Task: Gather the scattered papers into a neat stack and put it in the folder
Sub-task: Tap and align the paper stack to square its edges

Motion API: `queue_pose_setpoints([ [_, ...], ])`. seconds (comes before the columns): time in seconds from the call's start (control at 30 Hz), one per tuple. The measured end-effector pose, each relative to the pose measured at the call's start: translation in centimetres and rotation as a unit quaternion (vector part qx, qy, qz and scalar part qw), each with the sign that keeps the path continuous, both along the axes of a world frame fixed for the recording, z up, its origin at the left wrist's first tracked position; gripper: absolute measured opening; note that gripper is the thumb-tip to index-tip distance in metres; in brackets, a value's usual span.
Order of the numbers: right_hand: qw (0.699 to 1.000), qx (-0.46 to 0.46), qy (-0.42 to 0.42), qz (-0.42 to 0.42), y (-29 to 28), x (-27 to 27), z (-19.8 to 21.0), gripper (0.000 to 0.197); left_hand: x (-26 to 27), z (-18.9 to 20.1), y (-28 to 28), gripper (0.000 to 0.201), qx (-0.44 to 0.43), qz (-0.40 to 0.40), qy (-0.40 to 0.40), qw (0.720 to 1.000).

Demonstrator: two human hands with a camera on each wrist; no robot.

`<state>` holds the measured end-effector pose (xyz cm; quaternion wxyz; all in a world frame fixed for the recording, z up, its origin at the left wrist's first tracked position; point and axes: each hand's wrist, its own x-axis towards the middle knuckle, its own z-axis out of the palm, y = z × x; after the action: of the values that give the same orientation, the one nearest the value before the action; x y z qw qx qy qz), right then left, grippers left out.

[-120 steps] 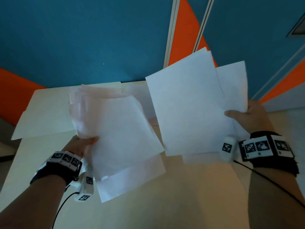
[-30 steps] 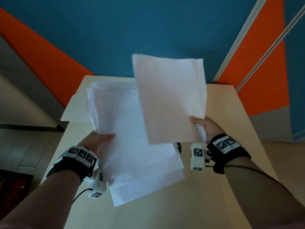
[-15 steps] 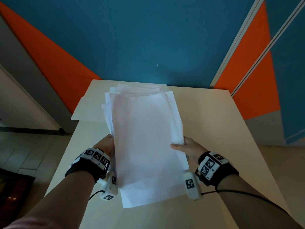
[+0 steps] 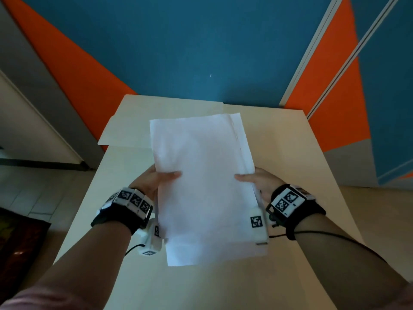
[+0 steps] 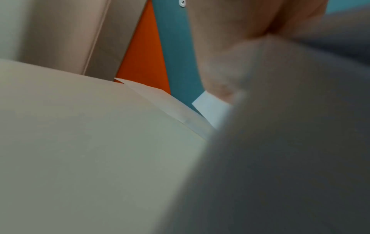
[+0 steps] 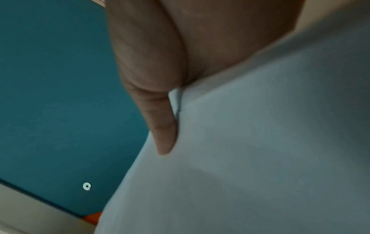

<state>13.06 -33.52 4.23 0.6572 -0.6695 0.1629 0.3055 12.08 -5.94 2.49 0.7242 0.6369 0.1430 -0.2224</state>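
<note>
One stack of white papers is held above the table between both hands. My left hand grips its left edge, thumb on top. My right hand grips the right edge, thumb lying on the top sheet. The sheets are roughly lined up, with a few edges stepped out at the right and at the near end. The cream folder lies flat at the table's far left, partly behind the stack. In the right wrist view my thumb presses the papers. The left wrist view shows blurred papers and the folder.
The pale table runs from me to a blue and orange wall. The folder's left corner overhangs the table's left edge. Tiled floor lies to the left.
The two separate bundles, one in each hand, have been brought together into one stack. Since half a second ago the sheets have become more squared and the stack sits a little lower.
</note>
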Motion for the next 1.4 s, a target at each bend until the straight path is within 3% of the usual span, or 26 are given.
queue_pose_setpoints([
  [0.03,1.0,-0.008,0.016,0.002,-0.3,0.0,0.1,0.036,0.0,0.3,-0.3,0.039,0.0,0.002,0.001,1.0],
  [0.1,0.997,-0.033,0.061,0.018,-1.2,-0.2,-0.2,0.052,0.1,0.7,-0.9,0.04,0.006,-0.031,0.018,0.999],
  [0.23,0.979,-0.104,0.129,0.116,-3.6,-0.5,-4.7,0.115,-1.4,-0.9,-2.0,0.044,0.087,-0.079,0.134,0.984],
  [0.3,0.978,-0.098,0.138,0.124,-4.2,-1.0,-6.4,0.121,-2.5,-2.2,-2.2,0.051,0.104,-0.079,0.167,0.977],
  [0.37,0.984,-0.076,0.118,0.106,-3.9,-2.4,-5.1,0.109,-3.6,-2.4,-2.5,0.05,0.07,-0.054,0.154,0.984],
  [0.47,0.999,0.013,0.036,0.015,-3.2,-3.8,-2.4,0.052,-4.3,-1.9,-2.6,0.067,-0.005,-0.018,0.053,0.998],
  [0.5,0.999,0.05,0.001,-0.017,-3.4,-3.9,-2.1,0.047,-4.5,-1.5,-2.5,0.074,-0.014,-0.002,0.01,1.0],
  [0.57,0.991,0.11,-0.053,-0.052,-3.5,-4.1,-1.0,0.056,-4.7,-0.6,-2.5,0.077,-0.009,0.024,-0.056,0.998],
  [0.67,0.984,0.096,-0.141,-0.043,-3.4,-3.9,1.0,0.073,-4.9,1.1,-2.9,0.048,0.008,0.041,-0.114,0.993],
  [0.8,0.962,-0.013,-0.26,-0.084,-2.5,-3.7,3.9,0.029,-4.8,3.0,-3.5,0.034,0.056,0.057,-0.175,0.981],
  [0.87,0.945,-0.053,-0.297,-0.124,-2.0,-3.7,4.5,0.019,-4.5,3.6,-4.3,0.027,0.124,0.075,-0.205,0.968],
  [0.97,0.945,-0.08,-0.281,-0.147,-2.0,-3.6,4.5,0.025,-4.0,4.3,-5.2,0.034,0.15,0.131,-0.234,0.952],
  [1.07,0.941,-0.11,-0.277,-0.158,-2.6,-3.3,5.0,0.049,-4.0,5.5,-5.4,0.038,0.12,0.106,-0.243,0.957],
  [1.13,0.946,-0.086,-0.263,-0.169,-2.9,-3.3,5.4,0.049,-4.0,5.8,-5.2,0.038,0.096,0.079,-0.237,0.964],
  [1.23,0.963,-0.003,-0.241,-0.121,-3.2,-3.5,6.2,0.063,-3.8,6.5,-4.2,0.031,0.096,0.042,-0.213,0.971],
  [1.27,0.963,0.004,-0.249,-0.107,-3.2,-3.6,6.4,0.058,-3.7,6.7,-3.9,0.029,0.098,0.031,-0.207,0.973],
  [1.33,0.955,-0.002,-0.278,-0.108,-3.1,-3.5,6.6,0.029,-3.4,7.0,-3.5,0.029,0.118,0.021,-0.207,0.971],
  [1.4,0.936,-0.032,-0.323,-0.134,-2.6,-3.6,6.7,0.022,-3.1,6.6,-3.8,0.038,0.123,0.04,-0.225,0.966],
])
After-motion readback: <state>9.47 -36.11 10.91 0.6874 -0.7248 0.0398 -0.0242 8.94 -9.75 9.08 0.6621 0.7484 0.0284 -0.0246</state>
